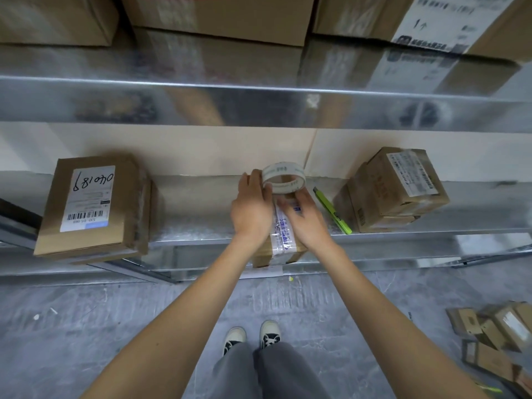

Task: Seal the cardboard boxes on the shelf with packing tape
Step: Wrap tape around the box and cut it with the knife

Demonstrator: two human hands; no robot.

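Tape roll (283, 180) light, rigid; I see left hand (253, 208) gripping its rim, right hand (305, 217) pressing the strip flat onto the small cardboard box (277, 254) at the shelf's (201, 234) front edge.

Light was even and fairly bright, falling from above. The metal shelf (201, 214) glared and mirrored the cartons toward 12 o'clock, which were blurred. Wide-angle bending showed at 3 and 9 o'clock; shadows stayed soft.

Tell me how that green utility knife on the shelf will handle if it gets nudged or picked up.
The green utility knife is long, slim and lies flat, so it would probably slide or spin on the smooth metal shelf rather than tip. It looks light and stiff, an easy one-hand pinch. Whether its blade is out cannot be told.
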